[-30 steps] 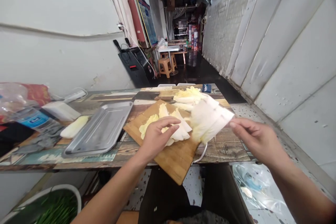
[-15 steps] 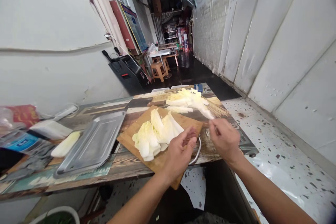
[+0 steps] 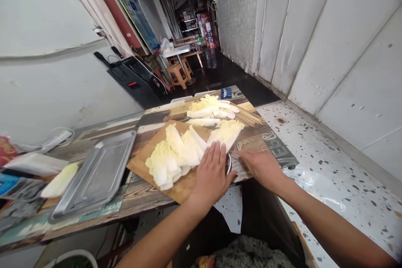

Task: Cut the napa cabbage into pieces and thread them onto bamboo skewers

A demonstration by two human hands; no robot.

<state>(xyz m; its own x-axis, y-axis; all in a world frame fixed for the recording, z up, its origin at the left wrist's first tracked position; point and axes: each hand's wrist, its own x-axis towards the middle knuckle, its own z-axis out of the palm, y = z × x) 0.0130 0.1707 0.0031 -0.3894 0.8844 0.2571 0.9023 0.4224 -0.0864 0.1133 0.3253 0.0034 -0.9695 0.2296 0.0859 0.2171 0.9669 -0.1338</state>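
Note:
My left hand (image 3: pixel 212 173) lies flat, fingers stretched, over the base of a napa cabbage leaf (image 3: pixel 228 132) at the right end of the wooden cutting board (image 3: pixel 138 165). Several more cabbage leaves (image 3: pixel 172 159) overlap in a row on the board. Close to that leaf's right edge, my right hand (image 3: pixel 262 167) is closed in a pinch. A thin stick, apparently a bamboo skewer (image 3: pixel 233 151), shows at its fingertips, pointing at the leaf; most of it is hidden. The board's metal handle (image 3: pixel 229 163) shows between my hands.
Behind the board lie a pile of cabbage leaves (image 3: pixel 210 108), loose bamboo skewers (image 3: pixel 249 116) and a blue box (image 3: pixel 226 93). A metal tray (image 3: pixel 97 171) is on the left, beside a pale cabbage piece (image 3: pixel 59 181). The table's right edge borders the speckled floor (image 3: pixel 314 142).
A cabbage leaf has come down from my right hand onto the right end of the row. My left hand has flattened over it. The view has shifted a little.

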